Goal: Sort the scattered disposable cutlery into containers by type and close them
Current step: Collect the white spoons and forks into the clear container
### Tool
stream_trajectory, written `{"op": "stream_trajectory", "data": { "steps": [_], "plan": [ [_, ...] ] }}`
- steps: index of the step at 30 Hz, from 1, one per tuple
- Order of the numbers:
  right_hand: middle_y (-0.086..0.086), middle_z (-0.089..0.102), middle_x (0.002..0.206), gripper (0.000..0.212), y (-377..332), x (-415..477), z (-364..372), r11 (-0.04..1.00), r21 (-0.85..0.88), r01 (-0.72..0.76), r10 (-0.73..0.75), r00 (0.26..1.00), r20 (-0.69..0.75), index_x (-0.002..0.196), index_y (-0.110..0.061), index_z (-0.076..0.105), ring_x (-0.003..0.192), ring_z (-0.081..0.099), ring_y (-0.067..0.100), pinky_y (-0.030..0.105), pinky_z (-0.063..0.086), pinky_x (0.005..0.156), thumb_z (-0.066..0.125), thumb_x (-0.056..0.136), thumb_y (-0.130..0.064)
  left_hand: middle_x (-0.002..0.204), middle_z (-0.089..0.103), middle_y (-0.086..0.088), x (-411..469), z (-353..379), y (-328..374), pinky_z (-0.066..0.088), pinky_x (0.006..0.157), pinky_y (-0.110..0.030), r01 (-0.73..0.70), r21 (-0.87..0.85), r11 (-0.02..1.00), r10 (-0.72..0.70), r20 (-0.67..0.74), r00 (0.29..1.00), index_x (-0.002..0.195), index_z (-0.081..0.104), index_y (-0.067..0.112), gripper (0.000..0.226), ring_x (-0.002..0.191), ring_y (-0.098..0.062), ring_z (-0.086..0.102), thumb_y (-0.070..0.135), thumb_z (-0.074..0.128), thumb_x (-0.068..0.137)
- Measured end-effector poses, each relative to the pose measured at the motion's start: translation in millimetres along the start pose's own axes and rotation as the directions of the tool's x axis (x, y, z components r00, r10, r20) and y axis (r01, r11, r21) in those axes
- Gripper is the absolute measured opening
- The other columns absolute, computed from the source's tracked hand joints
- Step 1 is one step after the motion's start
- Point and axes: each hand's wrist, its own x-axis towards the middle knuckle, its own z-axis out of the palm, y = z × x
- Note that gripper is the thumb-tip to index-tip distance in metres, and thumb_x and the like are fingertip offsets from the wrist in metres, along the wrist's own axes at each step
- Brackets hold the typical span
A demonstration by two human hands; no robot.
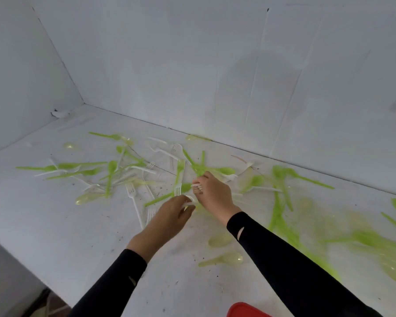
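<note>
Your right hand (212,195) pinches white forks (197,188); your left hand (167,219) grips another white piece (189,203). Green spoons (180,167) just beyond both hands could snag and ride along.

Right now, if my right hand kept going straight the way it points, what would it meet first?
Your right hand, gripping white plastic forks, points away toward the back wall. First in line: the crossed lime-green plastic cutlery just beyond its fingertips; depth is unclear, so it may already touch.

Green spoons (112,167), white forks (133,195)
</note>
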Motion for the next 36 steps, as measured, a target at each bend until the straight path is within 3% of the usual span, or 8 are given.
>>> {"op": "stream_trajectory", "data": {
  "steps": [5,12,16,19,22,27,32,36],
  "plan": [
    [0.005,0.059,0.123,0.05,-18.3,14.2,21.2,0.981,-0.192,0.001,0.062,0.944,0.324,0.134,-0.017,0.047,0.112,0.059,0.029,0.037,0.043,0.086,0.054,0.093,-0.046,0.089,0.055,-0.003,-12.3,-33.3,-52.0,0.038,0.068,-0.03,0.398,0.094,0.913,-0.383,-0.142,0.913,0.086,0.051,0.014,0.031,0.085,-0.024,0.058,0.037,0.071,0.086],
    [0.006,0.062,0.113,0.033,-6.8,-2.8,24.5,0.982,-0.184,-0.043,0.062,0.993,0.101,0.122,-0.011,0.053,0.1,0.063,0.031,0.034,0.045,0.076,0.041,0.1,-0.033,0.117,0.054,0.0,-25.6,-21.1,-78.6,0.044,0.088,-0.031,0.495,0.093,0.864,-0.498,0.01,0.867,0.12,0.054,0.016,0.05,0.112,-0.02,0.056,0.04,0.074,0.082],
    [0.003,0.062,0.093,0.022,15.8,-0.8,-11.4,0.984,-0.003,-0.176,0.175,0.984,-0.043,0.106,-0.01,0.056,0.091,0.058,0.027,0.032,0.041,0.067,0.048,0.093,-0.025,0.081,0.057,0.003,-14.6,-17.5,-69.6,0.034,0.067,-0.026,0.407,0.049,0.912,-0.407,-0.007,0.913,0.087,0.055,0.015,0.021,0.082,-0.022,0.057,0.028,0.072,0.086],
    [-0.002,0.053,0.074,0.015,37.9,10.5,-37.3,0.909,0.25,-0.335,0.362,0.929,-0.071,0.088,-0.01,0.051,0.076,0.054,0.027,0.034,0.042,0.063,0.051,0.093,-0.023,0.078,0.059,-0.001,8.1,-18.4,-51.8,0.041,0.066,-0.031,0.334,-0.085,0.939,-0.334,0.014,0.943,0.093,0.048,0.012,0.018,0.073,-0.023,0.058,0.021,0.063,0.094],
    [0.008,0.064,0.088,0.013,63.0,25.4,-54.3,0.815,0.401,-0.419,0.474,0.879,-0.044,0.097,-0.008,0.056,0.068,0.066,0.025,0.034,0.055,0.064,0.046,0.093,-0.015,0.075,0.064,-0.007,36.1,-25.0,-38.6,0.051,0.055,-0.034,0.248,-0.274,0.929,-0.256,0.008,0.967,0.101,0.039,0.008,0.014,0.055,-0.02,0.063,0.01,0.052,0.099],
    [0.006,0.055,0.08,0.009,100.2,50.6,-67.3,0.641,0.551,-0.534,0.619,0.785,0.04,0.095,-0.009,0.053,0.043,0.057,0.017,0.025,0.044,0.053,0.043,0.094,-0.01,0.064,0.056,-0.001,79.2,-30.3,-48.8,0.041,0.052,-0.018,0.04,0.045,0.998,-0.041,0.039,0.998,0.104,0.045,0.017,0.032,0.051,-0.014,0.054,0.021,0.072,0.087],
    [0.006,0.049,0.078,0.017,126.8,65.9,-57.6,0.571,0.525,-0.631,0.722,0.691,0.046,0.085,-0.005,0.05,0.058,0.053,0.022,0.021,0.043,0.037,0.051,0.093,-0.02,0.114,0.048,-0.001,91.6,-28.4,-81.9,0.051,0.077,-0.036,-0.165,0.249,0.954,0.087,0.297,0.951,0.117,0.063,0.018,0.04,0.088,-0.025,0.062,-0.004,0.059,0.083],
    [0.006,0.049,0.062,0.037,131.7,80.0,-43.2,0.622,0.423,-0.659,0.711,0.701,0.046,0.068,-0.006,0.049,0.066,0.055,0.028,0.032,0.05,0.062,0.063,0.087,-0.033,0.122,0.047,0.001,92.8,-20.5,-95.6,0.055,0.066,-0.042,-0.33,0.311,0.891,0.238,0.297,0.924,0.116,0.053,0.029,0.039,0.077,-0.024,0.064,0.01,0.069,0.086]
  ]
}}
